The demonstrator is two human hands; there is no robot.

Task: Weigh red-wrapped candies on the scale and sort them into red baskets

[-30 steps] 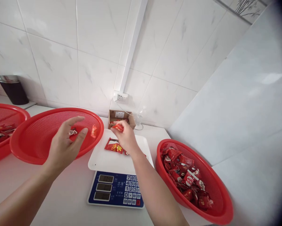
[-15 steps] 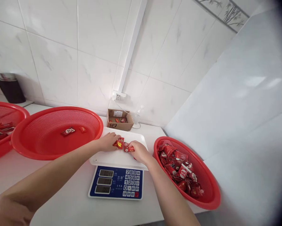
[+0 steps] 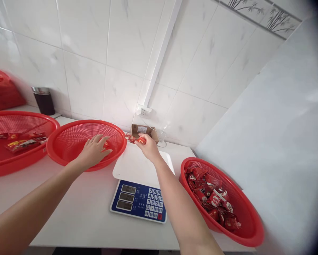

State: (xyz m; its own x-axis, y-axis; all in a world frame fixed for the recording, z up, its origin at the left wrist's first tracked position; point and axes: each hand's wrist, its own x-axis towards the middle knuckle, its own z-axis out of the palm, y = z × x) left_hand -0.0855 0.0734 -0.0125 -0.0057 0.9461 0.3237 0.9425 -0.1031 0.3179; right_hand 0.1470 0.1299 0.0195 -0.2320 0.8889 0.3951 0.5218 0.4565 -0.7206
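Note:
My right hand (image 3: pixel 149 147) is closed on small red snack packets (image 3: pixel 135 139), raised over the back of the scale's white pan (image 3: pixel 137 166) and in front of the cardboard box. My left hand (image 3: pixel 95 152) reaches over the middle red basket (image 3: pixel 65 141), its fingers spread. A red packet (image 3: pixel 106 145) shows between its thumb and forefinger, lower in the basket; whether they touch cannot be made out. The scale's blue panel (image 3: pixel 139 202) with its displays and keys lies below the pan.
At the right stands a red basket (image 3: pixel 250 226) holding many red packets (image 3: pixel 214 198). Another red basket (image 3: pixel 15 166) with packets is at the left. Against the wall are a dark canister (image 3: pixel 44 102), a red bag (image 3: pixel 5 90), the cardboard box (image 3: pixel 155 134) and a socket (image 3: pixel 143 111).
My left hand has gone from the pan to the middle basket and opened. My right hand has lifted packets off the pan toward the box. The view has swung left.

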